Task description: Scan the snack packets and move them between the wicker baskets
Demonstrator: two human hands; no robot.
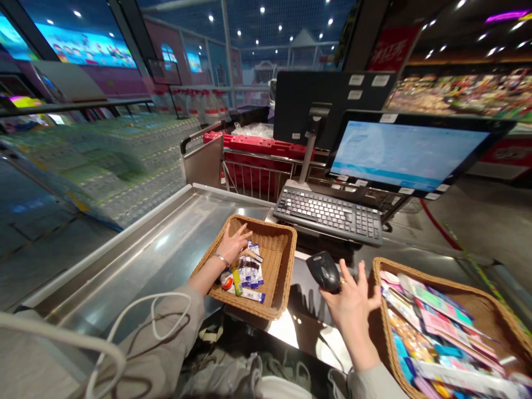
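My left hand [235, 244] reaches into a brown wicker basket [286, 266]. Its thumb and a finger appear closed on a small, narrow stick-like item [254, 255], while the other fingers stay spread. Below it in the basket lie several white-and-blue sachets [251, 274], a yellow-green tube [237, 282] and a small red-orange item [227, 283]. My right hand [348, 296] has its fingers spread, holding nothing. Its thumb is at the lower edge of a black computer mouse [324, 271]; whether they touch I cannot tell.
A second wicker basket [387, 327], holding many colourful packets, stands at the right. Behind the mouse are a black keyboard [328, 213] and a lit monitor [407, 152]. The metal counter [166, 238] has a raised left edge. Beyond it stands a cart [257, 172] with red crates.
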